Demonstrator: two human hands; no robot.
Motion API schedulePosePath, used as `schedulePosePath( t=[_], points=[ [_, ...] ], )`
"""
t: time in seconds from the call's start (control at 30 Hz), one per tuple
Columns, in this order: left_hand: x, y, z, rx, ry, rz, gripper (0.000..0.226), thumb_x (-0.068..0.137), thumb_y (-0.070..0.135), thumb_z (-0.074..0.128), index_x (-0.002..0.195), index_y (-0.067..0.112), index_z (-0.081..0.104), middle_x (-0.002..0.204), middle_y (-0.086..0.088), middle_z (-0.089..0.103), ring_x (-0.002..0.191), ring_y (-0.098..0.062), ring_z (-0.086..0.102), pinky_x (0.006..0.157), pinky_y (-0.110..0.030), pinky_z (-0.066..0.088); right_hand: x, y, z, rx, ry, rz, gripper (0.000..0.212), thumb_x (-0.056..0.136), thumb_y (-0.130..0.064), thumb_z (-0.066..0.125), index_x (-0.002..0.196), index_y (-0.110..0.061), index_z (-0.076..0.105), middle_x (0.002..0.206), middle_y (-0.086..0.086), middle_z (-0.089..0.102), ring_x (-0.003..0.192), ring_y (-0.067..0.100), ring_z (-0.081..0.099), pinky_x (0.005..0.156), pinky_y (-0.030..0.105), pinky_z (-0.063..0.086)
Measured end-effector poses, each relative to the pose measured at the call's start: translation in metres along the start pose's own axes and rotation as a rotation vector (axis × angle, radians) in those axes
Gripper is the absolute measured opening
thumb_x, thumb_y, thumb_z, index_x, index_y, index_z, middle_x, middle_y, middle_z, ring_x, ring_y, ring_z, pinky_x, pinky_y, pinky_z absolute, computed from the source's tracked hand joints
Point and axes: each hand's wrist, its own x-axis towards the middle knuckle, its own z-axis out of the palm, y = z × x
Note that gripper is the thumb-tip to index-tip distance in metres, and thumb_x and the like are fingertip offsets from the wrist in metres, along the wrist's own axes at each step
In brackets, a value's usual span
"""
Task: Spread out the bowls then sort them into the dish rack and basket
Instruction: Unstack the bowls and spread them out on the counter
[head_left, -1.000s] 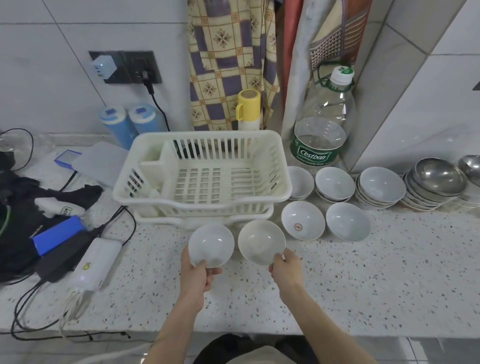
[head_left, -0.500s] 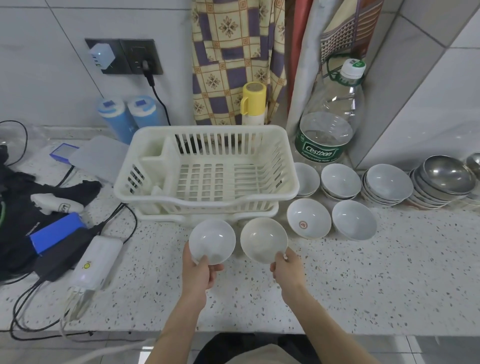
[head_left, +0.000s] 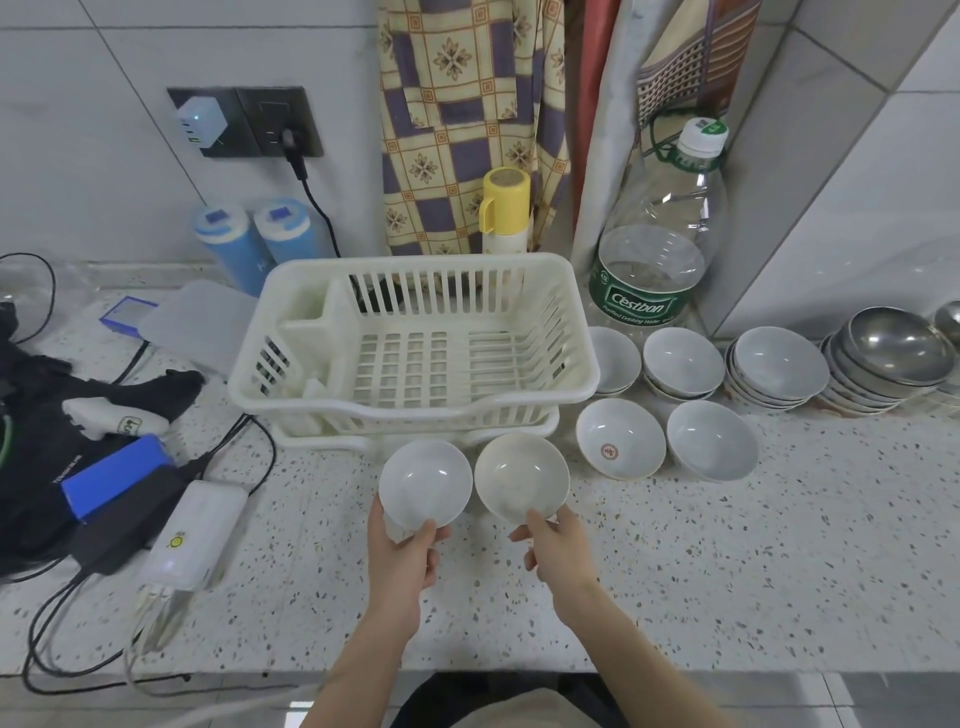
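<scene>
Hands each hold one bowl: left grip (head_left: 402, 558) a white bowl (head_left: 425, 483), right grip (head_left: 558, 545) a cream bowl (head_left: 521, 477).

Two hands are holding bowls by their near rims above the speckled desk (head_left: 727, 571): the left hand (head_left: 402, 558) is gripping a white bowl (head_left: 425, 483), the right hand (head_left: 558, 545) a cream bowl (head_left: 521, 475), just near of the dish rack (head_left: 415, 353)

Our speckled countertop (head_left: 675, 571), well loaded.
On it we see the white dish rack (head_left: 415, 358), white bowls (head_left: 621, 452), stacked steel bowls (head_left: 893, 353), a water bottle (head_left: 660, 244) and chargers (head_left: 192, 535).
</scene>
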Motion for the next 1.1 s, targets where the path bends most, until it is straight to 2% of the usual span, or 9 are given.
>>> schedulePosePath(
  t=[0.2,0.47,0.53,0.7,0.87,1.03,1.1],
  points=[
    [0.007,0.0,0.0,0.006,-0.01,-0.001,0.073,0.093,0.008,0.063,0.143,0.05,0.031,0.084,-0.013,0.076,0.047,-0.009,0.046,0.041,-0.019,0.04,0.001,0.001,-0.005,-0.005,-0.01,0.052,0.035,0.094,-0.02,0.049,0.125,-0.035,0.044,0.077,-0.001,0.073,0.043,0.008,0.048,0.044,0.019,0.038],
    [0.006,0.001,0.002,0.003,0.016,-0.006,0.075,0.093,0.009,0.064,0.144,0.05,0.026,0.079,-0.009,0.077,0.045,-0.008,0.046,0.042,-0.019,0.041,-0.002,0.008,-0.01,-0.009,-0.031,0.108,0.05,0.095,-0.031,0.053,0.143,-0.027,0.04,0.081,-0.003,0.074,0.041,0.006,0.049,0.041,0.018,0.037],
    [0.005,0.002,0.005,-0.01,0.04,-0.01,0.08,0.093,0.008,0.064,0.146,0.049,0.02,0.077,-0.009,0.077,0.045,-0.009,0.046,0.042,-0.019,0.041,-0.003,0.008,-0.012,-0.017,-0.034,0.096,0.051,0.095,-0.032,0.054,0.143,-0.029,0.04,0.081,-0.004,0.074,0.042,0.006,0.05,0.042,0.018,0.038],
    [0.003,0.007,0.01,-0.032,0.068,-0.013,0.077,0.092,0.005,0.065,0.143,0.049,0.026,0.082,-0.015,0.075,0.045,-0.007,0.05,0.039,-0.018,0.039,-0.004,0.007,-0.012,-0.036,-0.046,0.075,0.05,0.095,-0.032,0.053,0.143,-0.033,0.04,0.082,-0.007,0.074,0.047,0.005,0.052,0.051,0.022,0.04],
    [0.001,0.008,0.01,-0.023,0.067,-0.019,0.077,0.093,0.006,0.064,0.145,0.048,0.026,0.081,-0.013,0.076,0.045,-0.011,0.044,0.037,-0.018,0.036,-0.006,0.007,-0.012,-0.047,-0.055,0.074,0.052,0.096,-0.035,0.051,0.146,-0.036,0.034,0.081,-0.009,0.074,0.046,0.002,0.053,0.048,0.018,0.041],
    [-0.003,0.006,0.013,0.025,0.128,-0.01,0.083,0.091,0.016,0.069,0.149,0.046,0.018,0.079,-0.004,0.078,0.046,-0.01,0.044,0.043,-0.022,0.035,-0.007,0.007,-0.022,-0.049,-0.092,0.098,0.056,0.097,-0.036,0.05,0.149,-0.028,0.03,0.087,-0.008,0.074,0.045,0.002,0.053,0.053,0.02,0.039],
    [-0.007,0.003,0.013,0.011,0.184,-0.025,0.08,0.089,0.022,0.072,0.149,0.04,0.023,0.081,-0.003,0.077,0.05,-0.012,0.043,0.047,-0.024,0.035,-0.006,0.008,-0.032,-0.063,-0.105,0.111,0.056,0.097,-0.033,0.05,0.149,-0.023,0.031,0.088,-0.008,0.073,0.044,0.0,0.053,0.057,0.021,0.038]
  ],
)
